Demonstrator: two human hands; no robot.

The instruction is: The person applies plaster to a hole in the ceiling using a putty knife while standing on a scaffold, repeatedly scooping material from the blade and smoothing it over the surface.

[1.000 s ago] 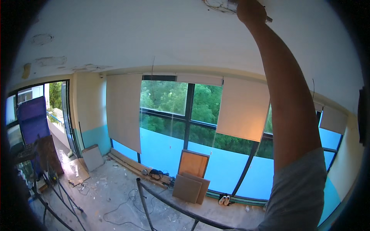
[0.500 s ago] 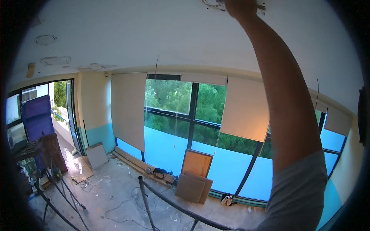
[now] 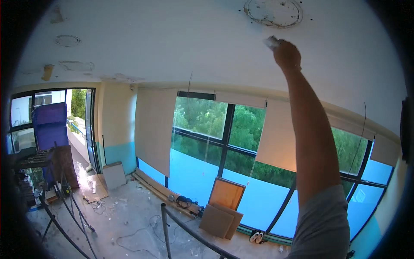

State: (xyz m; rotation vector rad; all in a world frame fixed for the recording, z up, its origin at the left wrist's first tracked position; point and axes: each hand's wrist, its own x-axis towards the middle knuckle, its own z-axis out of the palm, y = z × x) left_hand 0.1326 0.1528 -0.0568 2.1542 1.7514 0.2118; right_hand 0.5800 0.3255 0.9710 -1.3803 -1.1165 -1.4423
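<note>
My right hand is raised close beneath the white ceiling, its fingers closed round a small scraper. The scraper's flat grey blade points up and to the left, smeared by motion; its handle is hidden in my fist. Just above the hand, a round patch with a brown, cracked rim and small dark holes marks the ceiling. A gap shows between the blade and that patch. My left hand is out of view.
A dark metal rail curves across the lower middle. Boards lean by the windows, near a pair of shoes. Cables and debris lie on the floor. Wires hang from the ceiling. At left stands a metal frame.
My right hand has come down from the round ceiling patch with the scraper in it, uncovering the patch. The whole view has shifted slightly, bringing more of the ceiling patch into sight.
</note>
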